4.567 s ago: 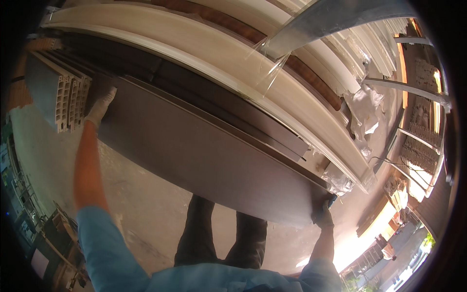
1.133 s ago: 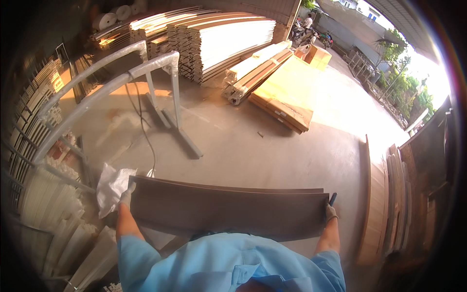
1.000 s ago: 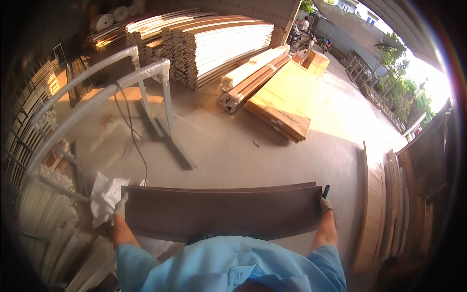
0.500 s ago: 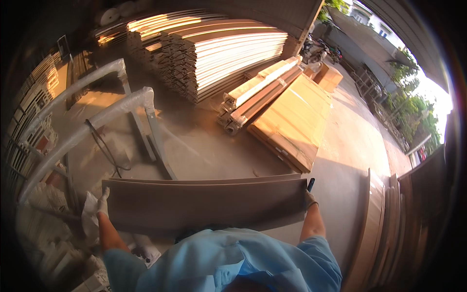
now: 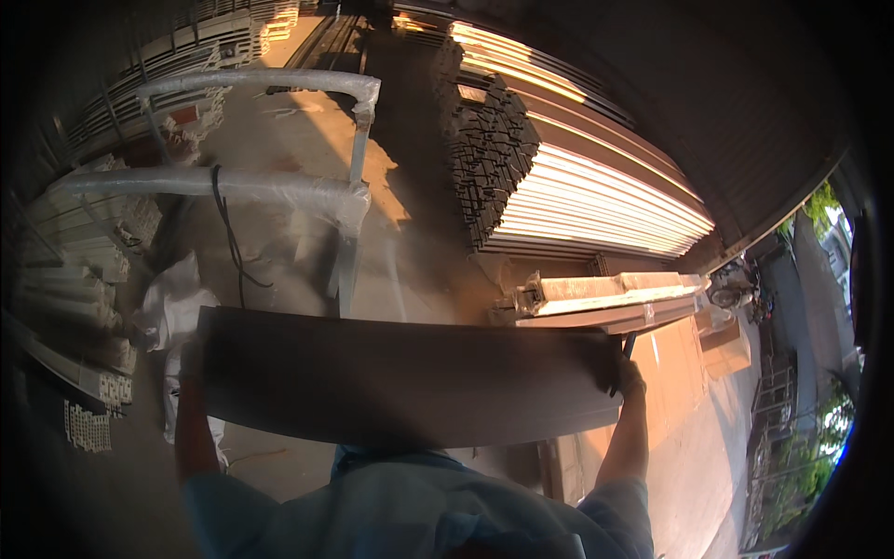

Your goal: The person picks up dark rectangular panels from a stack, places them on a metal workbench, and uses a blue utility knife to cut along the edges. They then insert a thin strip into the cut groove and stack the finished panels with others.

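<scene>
Dark brown panel [image 5: 400, 377], long and flat, carried crosswise in front of the person's chest, one hand at each short end so that its length stays level and balanced. Behind it, a tall stack of pale slats and boards [image 5: 577, 177] fills the upper right, its cut ends facing the viewer; lying at its foot is a wrapped bundle of planks [image 5: 605, 296], just above the panel's right end. To the left stands a metal frame [image 5: 270, 186] whose two horizontal rails are padded with plastic wrap, probably so that pieces laid on them are not scratched; a black cord [image 5: 228, 233] hangs over the nearer rail. Left hand [image 5: 189, 359], gloved in a light fabric, grips the panel's left end; its fingers are mostly hidden behind the board. Right hand [image 5: 626, 374], in a dark glove, clasps the right end, fingers wrapped over the edge. White crumpled sheeting [image 5: 172, 303] lies on the concrete floor [image 5: 410, 252] beyond the left hand. The panel's underside and the person's lower body are hidden, and the dark left rim shows only indistinct white profiles.
</scene>
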The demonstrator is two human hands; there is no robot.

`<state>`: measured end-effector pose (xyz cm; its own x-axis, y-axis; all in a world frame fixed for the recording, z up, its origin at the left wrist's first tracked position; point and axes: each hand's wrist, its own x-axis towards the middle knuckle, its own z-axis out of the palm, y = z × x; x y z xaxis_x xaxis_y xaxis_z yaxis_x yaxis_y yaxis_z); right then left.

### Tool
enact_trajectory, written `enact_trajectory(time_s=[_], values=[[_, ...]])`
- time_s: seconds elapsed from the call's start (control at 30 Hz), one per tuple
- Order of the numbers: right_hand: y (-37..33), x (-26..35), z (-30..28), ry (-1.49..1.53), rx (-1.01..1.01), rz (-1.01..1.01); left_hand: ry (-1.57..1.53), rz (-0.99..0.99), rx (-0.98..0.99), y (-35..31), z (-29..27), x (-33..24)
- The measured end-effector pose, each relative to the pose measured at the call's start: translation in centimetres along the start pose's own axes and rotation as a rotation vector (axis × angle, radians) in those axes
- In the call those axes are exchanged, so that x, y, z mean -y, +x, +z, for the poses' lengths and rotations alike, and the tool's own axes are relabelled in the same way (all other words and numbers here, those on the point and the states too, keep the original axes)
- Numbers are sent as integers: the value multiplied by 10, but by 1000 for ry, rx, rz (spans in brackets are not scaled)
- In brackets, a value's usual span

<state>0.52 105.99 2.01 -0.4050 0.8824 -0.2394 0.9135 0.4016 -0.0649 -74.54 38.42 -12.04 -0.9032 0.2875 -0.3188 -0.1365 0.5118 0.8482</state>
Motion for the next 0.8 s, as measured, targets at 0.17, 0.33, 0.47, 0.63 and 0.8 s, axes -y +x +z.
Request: enact_trajectory(time_s=[0.17,0.33,0.47,0.63,0.8], values=[[191,144,-154,585,-170,69,-436,49,-147,-59,-42,-45],[315,308,-273,772,-23,-189,-549,108,-220,-105,-64,-80],[410,431,-321,461,-65,-312,-388,-78,-382,-122,-70,-115],[488,574,-324,496,6,-536,-595,-187,-599,-164,-40,-131],[573,737,-312,378,202,-674,-754,-197,-641,-194,13,-140]])
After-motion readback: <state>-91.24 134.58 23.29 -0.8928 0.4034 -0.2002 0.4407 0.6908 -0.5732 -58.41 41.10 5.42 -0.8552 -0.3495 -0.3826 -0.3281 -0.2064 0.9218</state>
